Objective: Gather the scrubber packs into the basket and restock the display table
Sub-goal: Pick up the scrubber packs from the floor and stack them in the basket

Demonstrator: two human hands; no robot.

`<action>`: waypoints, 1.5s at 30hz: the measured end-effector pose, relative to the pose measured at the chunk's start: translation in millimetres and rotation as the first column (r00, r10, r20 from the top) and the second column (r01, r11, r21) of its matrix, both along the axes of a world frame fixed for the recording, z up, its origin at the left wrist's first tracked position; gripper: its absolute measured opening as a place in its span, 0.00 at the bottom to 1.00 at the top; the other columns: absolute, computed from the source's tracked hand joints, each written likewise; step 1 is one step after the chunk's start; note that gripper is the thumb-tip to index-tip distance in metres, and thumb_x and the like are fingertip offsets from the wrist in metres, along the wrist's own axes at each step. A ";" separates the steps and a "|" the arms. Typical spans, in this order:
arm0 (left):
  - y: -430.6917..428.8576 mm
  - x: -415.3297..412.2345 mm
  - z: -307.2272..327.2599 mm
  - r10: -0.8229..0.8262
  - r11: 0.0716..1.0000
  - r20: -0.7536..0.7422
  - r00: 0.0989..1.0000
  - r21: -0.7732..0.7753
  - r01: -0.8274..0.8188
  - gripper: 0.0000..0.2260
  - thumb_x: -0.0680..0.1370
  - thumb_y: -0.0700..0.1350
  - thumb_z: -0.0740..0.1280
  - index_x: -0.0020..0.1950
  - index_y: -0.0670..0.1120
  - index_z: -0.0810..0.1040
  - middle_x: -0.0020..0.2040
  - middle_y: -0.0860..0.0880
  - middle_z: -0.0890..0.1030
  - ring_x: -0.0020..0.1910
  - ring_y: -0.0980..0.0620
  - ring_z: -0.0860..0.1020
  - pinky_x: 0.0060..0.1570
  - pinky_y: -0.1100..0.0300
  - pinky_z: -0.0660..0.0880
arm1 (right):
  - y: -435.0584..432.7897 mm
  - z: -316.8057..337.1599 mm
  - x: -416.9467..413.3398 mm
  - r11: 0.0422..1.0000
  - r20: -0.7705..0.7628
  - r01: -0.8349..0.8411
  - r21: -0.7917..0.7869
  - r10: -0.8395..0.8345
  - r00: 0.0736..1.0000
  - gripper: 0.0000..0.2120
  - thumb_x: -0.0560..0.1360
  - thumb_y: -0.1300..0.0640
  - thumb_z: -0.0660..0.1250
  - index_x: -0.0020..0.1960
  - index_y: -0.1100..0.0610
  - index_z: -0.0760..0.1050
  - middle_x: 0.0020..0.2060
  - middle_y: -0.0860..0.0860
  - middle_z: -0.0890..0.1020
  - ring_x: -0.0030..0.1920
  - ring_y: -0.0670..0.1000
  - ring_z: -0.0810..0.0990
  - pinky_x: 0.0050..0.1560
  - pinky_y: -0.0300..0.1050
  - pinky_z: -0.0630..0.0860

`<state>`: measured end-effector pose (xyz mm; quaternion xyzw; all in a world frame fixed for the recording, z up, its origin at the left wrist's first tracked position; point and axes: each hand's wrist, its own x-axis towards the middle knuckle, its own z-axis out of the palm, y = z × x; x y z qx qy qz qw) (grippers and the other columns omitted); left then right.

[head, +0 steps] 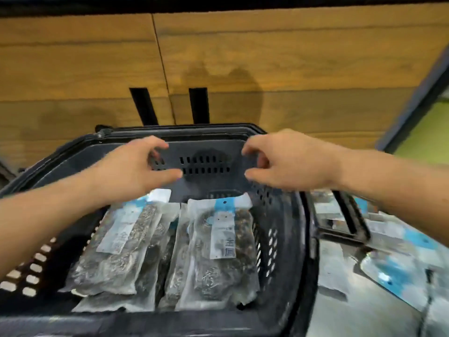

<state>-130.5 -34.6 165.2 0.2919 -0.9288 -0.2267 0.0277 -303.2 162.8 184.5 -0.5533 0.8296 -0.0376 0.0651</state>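
left hand (131,164): bare; 1 thumb and the backs of the fingers show, outlines softened by blur.
right hand (286,161): bare; 1 thumb and the knuckles show, equally blurred.
left forearm (48,215): bare from the wrist behind the fingers to the picture's edge.
right forearm (388,181): bare likewise, wrist to edge.

Basket (209,152) fills ctr + lower left of frame. In it, 2 piles of scrubber packs side by side: left pile (116,251), right pile (216,251), touching at ctr. Loose packs (393,271) outside basket, lower right, w/ basket handle (352,215) lying over them. Wood panel (218,57) behind basket, across top. Left hand (131,166) + right hand (289,161) over far wall, apart.
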 end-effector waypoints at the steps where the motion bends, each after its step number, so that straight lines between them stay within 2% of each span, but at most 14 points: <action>1: 22.1 -20.3 13.2 -0.003 0.999 -0.080 0.997 0.037 0.006 0.32 0.70 0.64 0.71 0.70 0.51 0.71 0.59 0.49 0.77 0.50 0.51 0.79 0.51 0.55 0.76 | 19.3 13.4 -12.1 0.995 -0.010 0.011 -0.098 -0.012 1.000 0.19 0.77 0.45 0.65 0.64 0.53 0.75 0.47 0.49 0.82 0.47 0.52 0.78 0.49 0.44 0.73; 5: 126.9 -107.8 47.8 -0.070 0.992 -0.321 0.945 0.078 0.100 0.25 0.74 0.62 0.70 0.67 0.55 0.73 0.55 0.55 0.79 0.50 0.55 0.78 0.48 0.57 0.74 | 122.6 30.4 -69.1 0.951 0.019 0.181 -0.251 -0.183 0.983 0.17 0.76 0.46 0.68 0.60 0.53 0.76 0.45 0.50 0.83 0.47 0.53 0.80 0.50 0.47 0.76; 7: 185.8 -148.9 49.2 -0.126 0.974 -0.399 0.908 0.126 0.190 0.23 0.74 0.61 0.70 0.66 0.55 0.74 0.54 0.56 0.80 0.51 0.55 0.79 0.51 0.56 0.76 | 185.0 16.6 -97.8 0.922 0.070 0.308 -0.235 -0.300 0.951 0.15 0.76 0.47 0.69 0.60 0.52 0.75 0.44 0.48 0.82 0.46 0.52 0.79 0.49 0.45 0.75; 10: 277.2 -200.9 34.8 -0.236 0.929 -0.395 0.888 0.175 0.325 0.22 0.74 0.60 0.70 0.65 0.54 0.74 0.54 0.55 0.79 0.49 0.59 0.78 0.42 0.63 0.73 | 278.3 -31.2 -134.0 0.896 0.125 0.431 -0.105 -0.418 0.900 0.18 0.75 0.50 0.70 0.63 0.52 0.73 0.48 0.48 0.81 0.49 0.52 0.79 0.52 0.46 0.75; 16: 410.2 -261.4 -65.8 -0.361 0.846 -0.170 0.917 0.354 0.398 0.21 0.75 0.55 0.72 0.64 0.51 0.73 0.50 0.55 0.76 0.44 0.55 0.76 0.41 0.61 0.71 | 407.7 -167.3 -149.9 0.886 0.130 0.342 0.312 -0.397 0.909 0.30 0.75 0.47 0.69 0.74 0.51 0.64 0.69 0.52 0.71 0.67 0.56 0.72 0.64 0.52 0.72; 19: 432.0 -262.2 -139.1 -0.399 0.861 0.050 0.916 0.362 0.356 0.26 0.75 0.55 0.72 0.70 0.48 0.71 0.62 0.50 0.75 0.54 0.51 0.74 0.47 0.60 0.68 | 440.4 -233.1 -132.7 0.853 0.151 0.266 0.449 -0.365 0.919 0.35 0.74 0.42 0.70 0.76 0.46 0.59 0.71 0.51 0.67 0.69 0.57 0.70 0.64 0.53 0.73; 21: 427.8 -252.8 -186.4 -0.349 0.893 0.183 0.919 0.361 0.268 0.25 0.75 0.55 0.72 0.68 0.47 0.72 0.61 0.48 0.75 0.52 0.51 0.75 0.47 0.59 0.69 | 453.8 -267.5 -117.9 0.806 0.163 0.286 0.518 -0.422 0.892 0.40 0.71 0.39 0.71 0.77 0.46 0.57 0.70 0.53 0.65 0.68 0.59 0.69 0.62 0.55 0.74; 23: 419.6 -237.5 -229.2 -0.279 0.920 0.305 0.911 0.358 0.162 0.24 0.74 0.55 0.72 0.66 0.47 0.72 0.58 0.48 0.75 0.47 0.52 0.76 0.43 0.59 0.72 | 464.5 -290.5 -101.1 0.720 0.137 0.429 0.545 -0.581 0.802 0.42 0.71 0.36 0.70 0.76 0.49 0.56 0.69 0.57 0.64 0.68 0.61 0.68 0.60 0.56 0.74; 27: 416.9 -206.4 -295.0 -0.254 0.936 0.465 0.848 0.338 0.095 0.27 0.74 0.57 0.72 0.68 0.46 0.72 0.65 0.45 0.76 0.60 0.46 0.77 0.53 0.57 0.72 | 489.1 -316.7 -66.8 0.473 0.180 0.758 0.449 -0.879 0.441 0.48 0.71 0.30 0.64 0.77 0.57 0.50 0.62 0.58 0.74 0.59 0.60 0.77 0.51 0.53 0.75; 29: 428.5 -198.7 -313.2 -0.269 0.924 0.470 0.841 0.371 0.089 0.27 0.74 0.55 0.73 0.69 0.45 0.72 0.66 0.44 0.76 0.63 0.46 0.75 0.59 0.58 0.70 | 495.7 -323.7 -50.0 0.414 0.220 0.786 0.459 -0.910 0.351 0.52 0.71 0.27 0.61 0.79 0.57 0.42 0.61 0.56 0.79 0.56 0.59 0.81 0.46 0.51 0.74; 36: 473.3 -207.2 -340.6 -0.366 0.896 0.434 0.824 0.404 0.185 0.24 0.76 0.53 0.72 0.69 0.46 0.73 0.65 0.47 0.74 0.62 0.49 0.75 0.61 0.60 0.69 | 471.5 -340.4 -20.3 0.370 0.229 0.846 0.384 -0.926 0.301 0.57 0.72 0.30 0.63 0.78 0.57 0.27 0.65 0.55 0.74 0.55 0.56 0.80 0.46 0.50 0.76; 40: 447.4 -219.8 -342.4 -0.321 0.931 0.381 0.867 0.296 0.215 0.23 0.75 0.51 0.72 0.68 0.48 0.74 0.63 0.48 0.75 0.61 0.49 0.76 0.60 0.56 0.72 | 465.2 -345.5 -28.1 0.287 0.408 0.916 0.281 -0.899 0.157 0.60 0.72 0.39 0.71 0.77 0.54 0.25 0.67 0.56 0.71 0.57 0.57 0.80 0.43 0.49 0.73; 43: 397.3 -229.9 -335.9 -0.234 0.972 0.362 0.902 0.084 0.219 0.26 0.72 0.50 0.74 0.68 0.47 0.73 0.65 0.45 0.71 0.66 0.44 0.70 0.64 0.50 0.70 | 463.9 -346.8 -38.0 0.244 0.587 0.946 0.215 -0.806 0.075 0.59 0.70 0.49 0.76 0.79 0.55 0.32 0.69 0.57 0.73 0.64 0.58 0.76 0.55 0.51 0.75; 45: 360.2 -234.3 -331.9 -0.190 0.976 0.377 0.906 -0.030 0.217 0.30 0.70 0.50 0.76 0.70 0.47 0.71 0.67 0.44 0.67 0.69 0.41 0.66 0.67 0.48 0.67 | 463.5 -347.8 -48.3 0.253 0.624 0.940 0.229 -0.779 0.058 0.48 0.69 0.54 0.77 0.78 0.60 0.50 0.67 0.58 0.74 0.66 0.59 0.74 0.61 0.50 0.72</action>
